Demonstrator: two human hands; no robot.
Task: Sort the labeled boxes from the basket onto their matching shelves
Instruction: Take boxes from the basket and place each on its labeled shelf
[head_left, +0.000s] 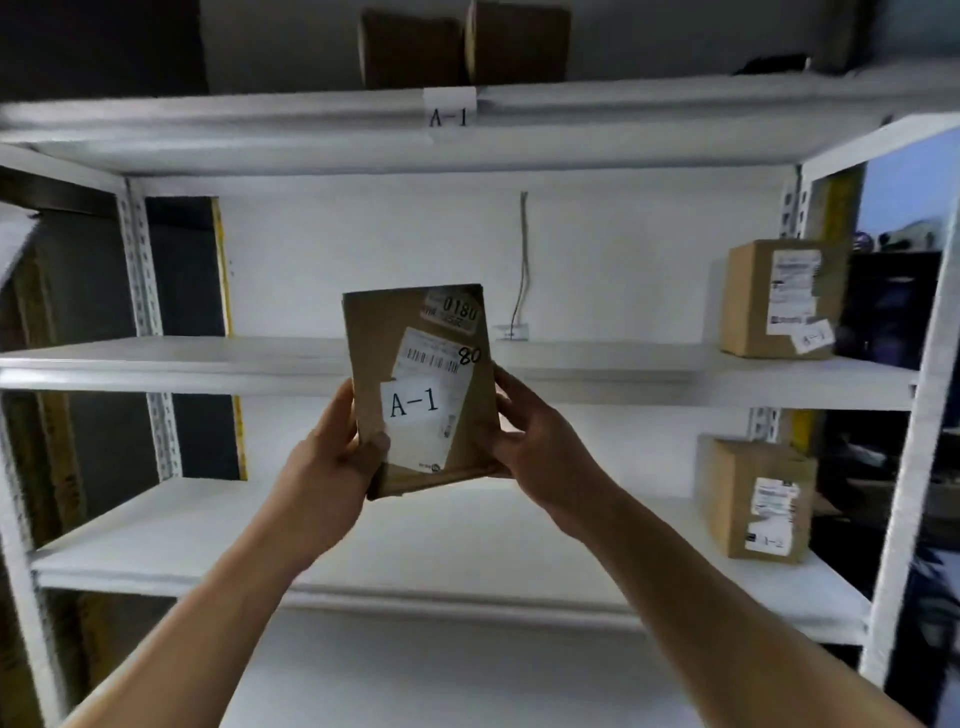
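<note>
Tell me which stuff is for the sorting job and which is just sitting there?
For the job: A-1 box, held by left hand and right hand; A-1 shelf tag.

Just there: wall cable; dark clutter past the rack.

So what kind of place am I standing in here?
Probably a parcel stockroom or small warehouse: white metal shelving carries an A-1 tag on its top shelf edge, brown cartons with shipping labels sit on the shelves, and both hands hold an A-1 box.
</note>
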